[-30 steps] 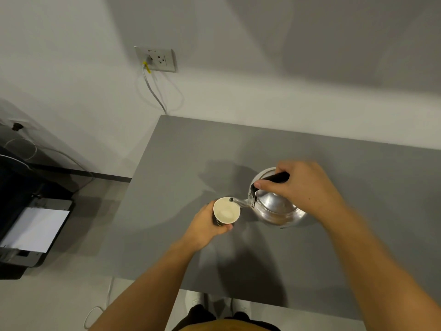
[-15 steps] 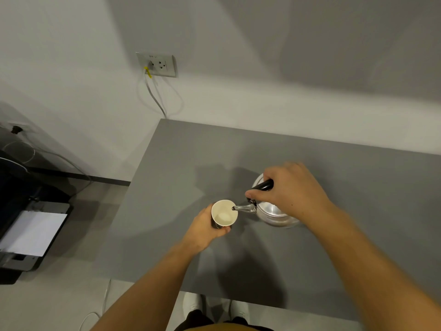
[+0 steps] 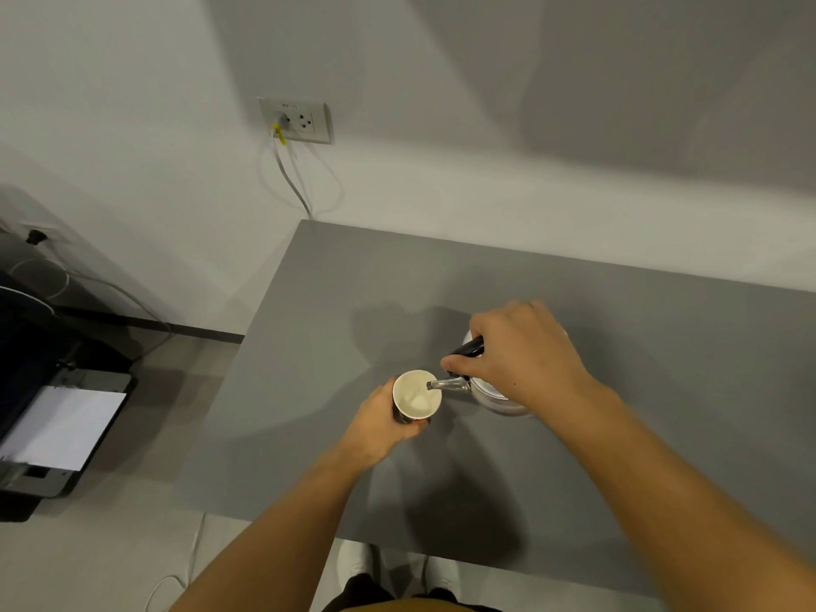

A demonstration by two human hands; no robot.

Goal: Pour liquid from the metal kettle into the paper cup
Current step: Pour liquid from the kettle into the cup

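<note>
Head view looks down on a grey table [image 3: 662, 390] set against a pale wall. The left hand [image 3: 384, 417] wraps the paper cup [image 3: 416, 395] from its left and near side, fingers curled round the cup's dark outer wall, thumb side toward the rim; the cup stands near the middle of the table and its open mouth faces up, with a pale inside and some light content low in it that cannot be told apart clearly. Just to the cup's right is the metal kettle [image 3: 490, 393], mostly hidden beneath the right hand [image 3: 525, 355]. That hand comes over the top of the kettle, fingers closed round its black handle [image 3: 468, 348], thumb pressed along the near side. The kettle is tipped toward the cup, and its thin metal spout [image 3: 446, 384] reaches across the cup's right rim so its tip sits over the opening. Whether a stream is leaving the spout cannot be told. The shadows of hands and kettle fall on the table behind them.

On the wall to the upper left is a power socket [image 3: 300, 121] with a yellow-tagged plug, and a white cable [image 3: 291, 178] drops from it behind the table's far left corner. At the far left, on the floor side, a dark printer [image 3: 62, 426] carries a white sheet of paper. At the bottom edge the person's white shoes [image 3: 357, 563] show below the table's near edge
</note>
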